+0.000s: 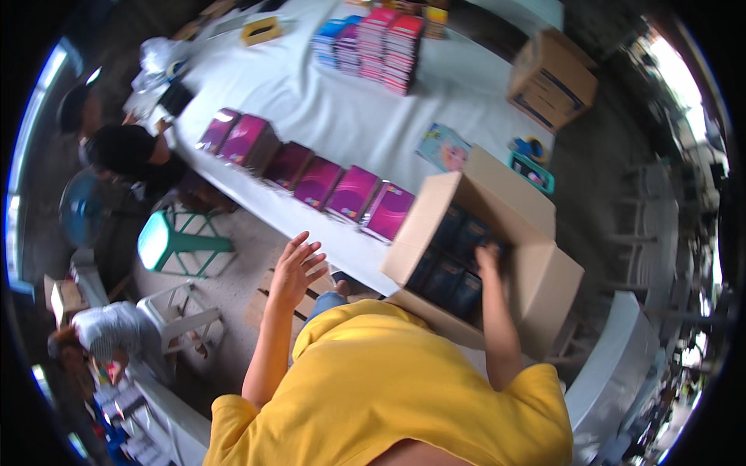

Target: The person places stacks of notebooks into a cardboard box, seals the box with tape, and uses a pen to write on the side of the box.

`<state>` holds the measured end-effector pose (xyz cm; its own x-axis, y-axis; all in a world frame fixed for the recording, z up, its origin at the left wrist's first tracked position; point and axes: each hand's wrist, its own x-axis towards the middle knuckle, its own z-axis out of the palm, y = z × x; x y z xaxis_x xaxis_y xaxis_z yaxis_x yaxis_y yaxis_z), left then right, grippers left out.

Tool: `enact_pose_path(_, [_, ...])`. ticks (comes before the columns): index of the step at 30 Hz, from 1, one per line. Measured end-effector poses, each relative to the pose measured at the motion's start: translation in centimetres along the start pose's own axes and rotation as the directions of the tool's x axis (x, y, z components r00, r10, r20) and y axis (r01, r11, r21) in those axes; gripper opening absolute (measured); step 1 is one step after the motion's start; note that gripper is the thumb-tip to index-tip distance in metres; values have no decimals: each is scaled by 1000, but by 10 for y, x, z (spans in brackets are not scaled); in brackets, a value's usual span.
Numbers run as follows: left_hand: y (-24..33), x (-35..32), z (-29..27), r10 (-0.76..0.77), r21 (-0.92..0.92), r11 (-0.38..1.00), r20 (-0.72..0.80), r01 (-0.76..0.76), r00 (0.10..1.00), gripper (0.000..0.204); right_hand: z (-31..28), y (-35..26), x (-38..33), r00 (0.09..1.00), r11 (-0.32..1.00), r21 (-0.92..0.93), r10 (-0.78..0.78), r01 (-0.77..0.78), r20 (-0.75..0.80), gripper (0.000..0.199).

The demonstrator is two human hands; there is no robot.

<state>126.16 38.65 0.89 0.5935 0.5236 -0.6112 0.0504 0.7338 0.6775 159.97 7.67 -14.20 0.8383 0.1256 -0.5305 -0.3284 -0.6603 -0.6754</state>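
Note:
An open cardboard carton (420,225) with raised flaps stands at the table's near right edge. Inside it are several dark blue-black packs (443,279) in rows. My right hand (488,258) reaches into the carton and is at the packs on its right side; its blurred fingertips do not show whether they grip one. My left hand (295,272) is raised in front of the table's near edge, fingers spread, with nothing in it. Left of the carton, several purple shrink-wrapped stacks (353,193) form a row along the table edge.
Tall pink, red and blue stacks (373,46) stand farther back on the white-covered table (256,85). A picture booklet (443,147), a green basket (536,172) and another carton (548,85) are to the right. People, a green stool (183,242) and a white chair (183,314) are at left.

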Motion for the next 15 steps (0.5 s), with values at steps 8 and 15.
enact_pose_path(8, [67, 92, -97, 80, -169, 974, -374, -152, 924, 83, 66, -218, -138, 821, 663, 562, -569, 495, -51, 41])
enact_pose_path(15, [204, 209, -154, 347, 236, 938, -651, -254, 675, 104, 280, -332, -167, 618, 885, 461, -327, -65, 715, 71])
